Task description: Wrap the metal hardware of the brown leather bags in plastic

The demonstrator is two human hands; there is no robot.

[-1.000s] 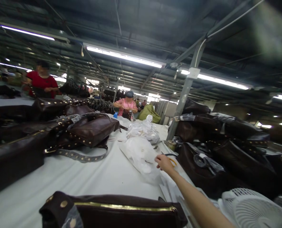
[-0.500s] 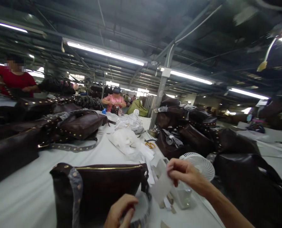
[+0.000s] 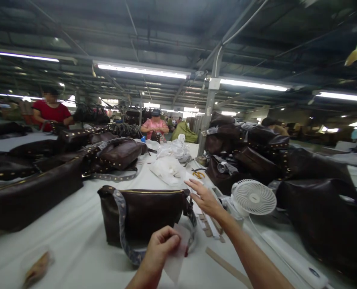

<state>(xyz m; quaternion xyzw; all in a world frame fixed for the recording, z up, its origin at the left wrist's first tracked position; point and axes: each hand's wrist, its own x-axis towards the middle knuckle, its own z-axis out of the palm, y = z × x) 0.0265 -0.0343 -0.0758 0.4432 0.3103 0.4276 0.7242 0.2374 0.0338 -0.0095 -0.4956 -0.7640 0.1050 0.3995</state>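
Observation:
A dark brown leather bag (image 3: 154, 212) with a gold zipper stands upright on the white-covered table, its wrapped, studded strap (image 3: 122, 228) hanging over the front. In front of the bag's lower right, my left hand (image 3: 163, 245) pinches a translucent white sheet (image 3: 177, 257) between thumb and fingers. My right hand (image 3: 203, 196) is stretched out beside the bag's upper right corner, fingers apart and nothing in them. Whether it touches the bag I cannot tell. White and tan strips (image 3: 210, 226) lie below that hand.
A white fan (image 3: 253, 196) stands at the right, near a heap of dark bags (image 3: 253, 160). More bags (image 3: 40, 188) lie at the left. Crumpled white wrapping (image 3: 168, 168) and orange-handled scissors (image 3: 199, 175) are farther back. Two people, in red (image 3: 50, 114) and pink (image 3: 155, 126), work beyond.
The translucent sheet has passed from my right hand to my left. My right hand has opened and moved left toward the bag's corner. The view has shifted a little left.

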